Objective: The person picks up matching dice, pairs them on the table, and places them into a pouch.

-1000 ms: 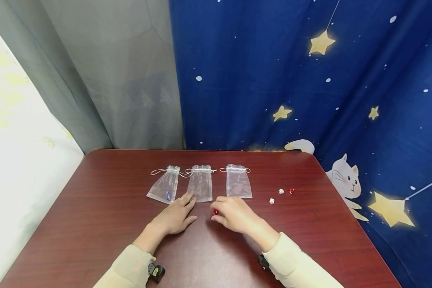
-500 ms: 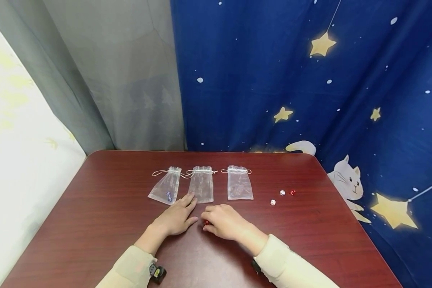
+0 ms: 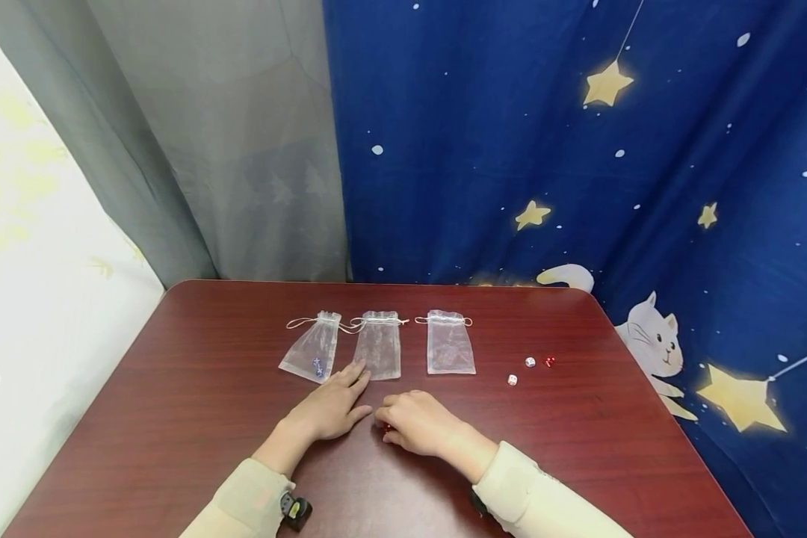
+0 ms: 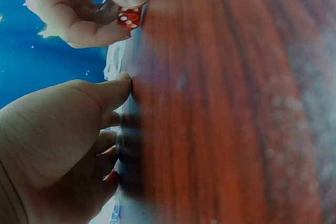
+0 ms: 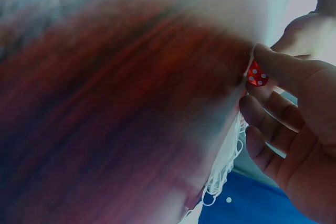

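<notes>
**Red die pinched in right hand, left hand flat by the pouches**

A red die (image 4: 129, 18) is pinched between thumb and fingers of the right hand (image 3: 413, 423), just above the table (image 3: 175, 418), near the front centre. In the head view only a sliver of the die is seen under the curled fingers. White pips are seen on it in both wrist views.

The left hand (image 3: 326, 409) is laid palm down on the table, fingers straight and relaxed, nothing grasped. Its fingertips are placed at the near edge of the middle pouch (image 3: 378, 346); whether the fabric is actually touched cannot be told. The two hands are set just beside each other, thumb side to thumb side.

Three sheer drawstring pouches are lined up in a row beyond the hands. Small blue pieces are seen inside the left pouch (image 3: 311, 348). The right pouch (image 3: 449, 343) is laid well clear of both hands.

Three loose dice are left to the right of the pouches: two white dice (image 3: 512, 379) and another red die (image 3: 549, 362).
</notes>
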Motion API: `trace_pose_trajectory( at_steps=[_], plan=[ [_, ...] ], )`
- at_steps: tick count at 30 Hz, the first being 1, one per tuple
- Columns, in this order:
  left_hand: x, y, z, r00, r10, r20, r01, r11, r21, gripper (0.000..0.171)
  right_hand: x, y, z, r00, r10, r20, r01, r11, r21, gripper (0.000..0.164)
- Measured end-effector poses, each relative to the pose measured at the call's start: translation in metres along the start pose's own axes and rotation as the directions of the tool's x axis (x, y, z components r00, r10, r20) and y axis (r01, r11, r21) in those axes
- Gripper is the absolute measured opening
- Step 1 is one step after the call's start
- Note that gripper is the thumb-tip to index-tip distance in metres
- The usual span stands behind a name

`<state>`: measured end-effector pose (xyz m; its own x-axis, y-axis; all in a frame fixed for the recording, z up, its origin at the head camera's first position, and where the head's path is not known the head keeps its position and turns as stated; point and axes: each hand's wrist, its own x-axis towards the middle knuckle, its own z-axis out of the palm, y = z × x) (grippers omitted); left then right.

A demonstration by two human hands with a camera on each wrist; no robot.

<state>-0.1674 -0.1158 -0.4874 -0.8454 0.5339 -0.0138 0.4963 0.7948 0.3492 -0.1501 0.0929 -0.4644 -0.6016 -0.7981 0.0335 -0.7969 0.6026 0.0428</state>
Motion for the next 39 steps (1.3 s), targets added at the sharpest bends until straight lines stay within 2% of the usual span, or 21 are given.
trace_pose_trajectory(
  at_steps=[17,26,39],
  plan=[
    [0.000,0.001,0.000,1.000,-0.009,0.007,0.009,1.000,-0.003,0.061,-0.003,0.002,0.001,1.000,0.004,0.006,-0.004,1.000,0.026,0.020],
    [0.000,0.001,0.000,1.000,-0.003,0.002,0.003,1.000,0.000,0.061,-0.003,0.008,-0.007,0.999,-0.002,-0.051,0.005,0.999,0.053,0.028],
    [0.001,-0.001,0.002,1.000,0.016,-0.007,-0.016,1.000,0.004,0.063,-0.004,0.026,-0.027,0.991,0.053,-0.122,-0.038,0.992,0.118,0.031]
  ],
)
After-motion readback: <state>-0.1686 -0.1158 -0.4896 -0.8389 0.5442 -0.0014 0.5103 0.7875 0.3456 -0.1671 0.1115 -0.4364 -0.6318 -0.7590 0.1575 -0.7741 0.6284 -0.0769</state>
